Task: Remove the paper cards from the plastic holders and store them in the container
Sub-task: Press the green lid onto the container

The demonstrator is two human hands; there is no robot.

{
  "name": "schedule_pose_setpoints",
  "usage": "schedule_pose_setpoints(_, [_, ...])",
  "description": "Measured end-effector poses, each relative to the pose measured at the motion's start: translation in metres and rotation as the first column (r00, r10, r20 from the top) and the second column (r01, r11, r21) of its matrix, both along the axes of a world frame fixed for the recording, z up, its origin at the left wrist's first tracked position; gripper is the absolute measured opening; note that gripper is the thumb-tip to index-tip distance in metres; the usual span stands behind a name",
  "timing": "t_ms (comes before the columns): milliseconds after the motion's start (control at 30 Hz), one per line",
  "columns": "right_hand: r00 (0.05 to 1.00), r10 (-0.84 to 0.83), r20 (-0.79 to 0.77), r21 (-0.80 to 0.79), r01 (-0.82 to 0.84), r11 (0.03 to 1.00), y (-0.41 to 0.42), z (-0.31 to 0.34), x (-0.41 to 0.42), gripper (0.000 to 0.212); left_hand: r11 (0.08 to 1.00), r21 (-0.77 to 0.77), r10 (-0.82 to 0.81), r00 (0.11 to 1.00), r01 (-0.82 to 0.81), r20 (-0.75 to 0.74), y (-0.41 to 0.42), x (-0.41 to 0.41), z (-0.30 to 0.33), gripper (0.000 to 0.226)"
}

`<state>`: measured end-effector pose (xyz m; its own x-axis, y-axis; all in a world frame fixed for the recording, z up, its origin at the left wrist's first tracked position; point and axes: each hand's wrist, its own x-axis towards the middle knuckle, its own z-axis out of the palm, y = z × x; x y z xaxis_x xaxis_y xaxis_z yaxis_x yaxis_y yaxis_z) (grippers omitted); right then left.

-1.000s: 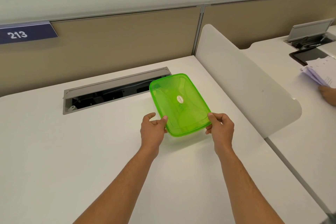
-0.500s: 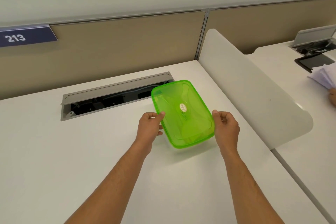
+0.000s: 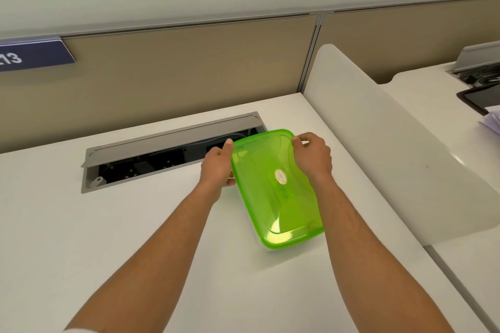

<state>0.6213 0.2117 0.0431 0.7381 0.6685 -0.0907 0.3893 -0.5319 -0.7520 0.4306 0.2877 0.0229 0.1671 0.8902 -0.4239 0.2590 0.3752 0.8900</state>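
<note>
lid [image 3: 273,186] pinched at far corners by left hand [image 3: 216,165] & right hand [image 3: 312,156] fingers; prob best peel up evenly, keeping container steady on worktop [image 3: 135,238].

Both hands [image 3: 217,165] [image 3: 313,155] grip the green container [image 3: 276,192] on the desk [image 3: 81,224].

Both bare forearms reach forward, nearly parallel. The left hand [image 3: 217,165] grips the far left edge of the lid [image 3: 276,186], thumb on top. The right hand [image 3: 313,155] pinches its far right corner with curled fingers.
</note>
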Motion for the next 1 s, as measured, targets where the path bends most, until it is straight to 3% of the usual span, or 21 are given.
schedule_pose_setpoints(167, [0.984, 0.011, -0.175, -0.041, -0.018, 0.999, 0.013, -0.001, 0.007, 0.045, 0.994, 0.001, -0.108, 0.992, 0.108, 0.063, 0.006, 0.000, -0.004, 0.042])
schedule_pose_setpoints(300, [0.958, 0.010, -0.287, -0.029, -0.019, 0.999, 0.013, 0.001, 0.012, 0.041, 0.994, 0.001, -0.108, 0.991, 0.109, 0.075, 0.006, 0.001, -0.004, 0.039])
schedule_pose_setpoints(400, [0.950, -0.003, -0.313, -0.071, -0.021, 0.997, 0.020, 0.004, 0.013, 0.043, 0.993, 0.002, -0.117, 0.990, 0.117, 0.074, 0.006, 0.000, -0.002, 0.038])
schedule_pose_setpoints(567, [0.977, 0.017, -0.213, -0.104, -0.040, 0.994, 0.024, 0.007, 0.010, 0.059, 0.993, 0.026, -0.116, 0.992, 0.115, 0.055, 0.005, 0.000, -0.004, 0.044])
schedule_pose_setpoints(833, [0.881, 0.047, -0.470, -0.073, -0.092, 0.993, 0.031, 0.005, 0.020, 0.060, 0.993, 0.026, -0.115, 0.992, 0.113, 0.056, 0.005, 0.001, -0.005, 0.045])
schedule_pose_setpoints(1000, [0.893, 0.054, -0.447, -0.073, -0.096, 0.993, 0.034, 0.003, 0.021, 0.059, 0.994, 0.029, -0.106, 0.993, 0.104, 0.056, 0.004, 0.002, -0.004, 0.047])
